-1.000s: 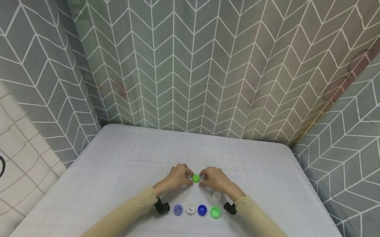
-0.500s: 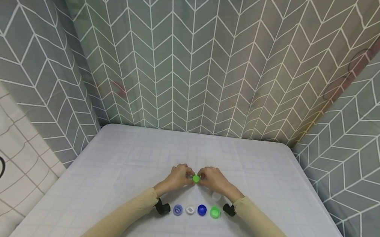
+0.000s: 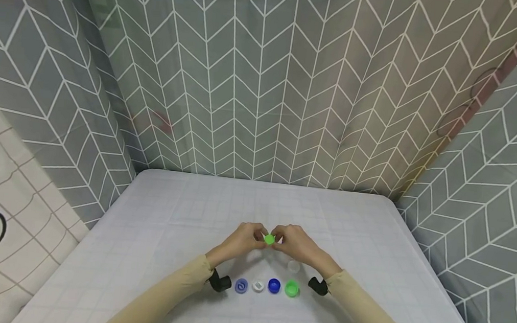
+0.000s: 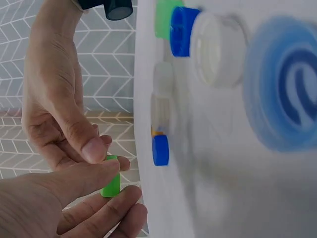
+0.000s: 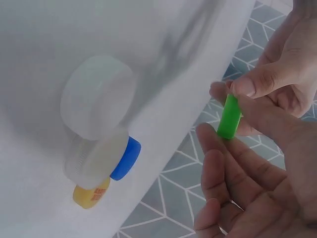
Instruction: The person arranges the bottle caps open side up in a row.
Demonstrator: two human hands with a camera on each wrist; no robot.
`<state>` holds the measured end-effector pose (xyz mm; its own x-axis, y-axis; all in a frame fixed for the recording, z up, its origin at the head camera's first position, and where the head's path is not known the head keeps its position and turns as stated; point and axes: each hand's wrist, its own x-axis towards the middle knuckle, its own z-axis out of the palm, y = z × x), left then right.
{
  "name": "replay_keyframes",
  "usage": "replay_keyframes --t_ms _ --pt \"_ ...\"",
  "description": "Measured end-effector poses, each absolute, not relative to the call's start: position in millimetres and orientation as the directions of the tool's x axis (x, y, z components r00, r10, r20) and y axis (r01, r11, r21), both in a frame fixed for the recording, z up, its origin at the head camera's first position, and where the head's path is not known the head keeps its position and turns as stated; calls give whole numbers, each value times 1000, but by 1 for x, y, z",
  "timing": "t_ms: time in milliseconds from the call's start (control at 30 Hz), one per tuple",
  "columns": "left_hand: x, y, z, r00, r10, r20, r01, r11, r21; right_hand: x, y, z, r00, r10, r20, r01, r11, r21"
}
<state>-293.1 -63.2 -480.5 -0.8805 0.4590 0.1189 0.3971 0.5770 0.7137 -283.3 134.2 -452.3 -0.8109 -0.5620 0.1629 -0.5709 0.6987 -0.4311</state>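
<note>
A small bright green bottle cap (image 3: 269, 239) is in the air between the two hands, above the white table. My left hand (image 3: 242, 238) pinches it from the left with thumb and fingers. From the other side my right hand (image 3: 299, 244) pinches it too, its thumb close to the left thumb. The cap stands on edge in the right wrist view, where its green side (image 5: 229, 116) shows between the fingertips. Below the right hand, a white cap (image 5: 96, 158), a blue cap (image 5: 126, 157) and a yellow cap (image 5: 91, 193) lie close together, mostly hidden in the head view.
Nearer the body runs a row of caps: pale blue (image 3: 241, 285), white (image 3: 258, 285), dark blue (image 3: 274, 286) and larger green (image 3: 291, 288). A translucent white cap (image 3: 293, 266) lies behind the green one. Patterned curtains surround the table (image 3: 199, 202).
The right hand has closed in and taken hold of the green cap, which the left hand was touching. Both hands have lifted it slightly, a little to the right.
</note>
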Motion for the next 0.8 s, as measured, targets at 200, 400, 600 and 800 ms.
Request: replay_keyframes --t_ms 200,400,600,800 --pt "-287 -62 -476 -869 477 132 402 523 752 -274 138 -444 -818 -546 180 -559 685 -467" --pt "-288 -64 -479 -867 486 111 350 435 830 -265 139 -442 -830 -527 183 -539 673 -506" --pt "-287 -66 -479 -864 494 99 328 403 854 -263 142 -447 -829 -520 205 -546 676 -495" --pt "-287 -67 -477 -881 470 59 274 404 873 -264 144 -447 -817 -504 280 -571 641 -514"
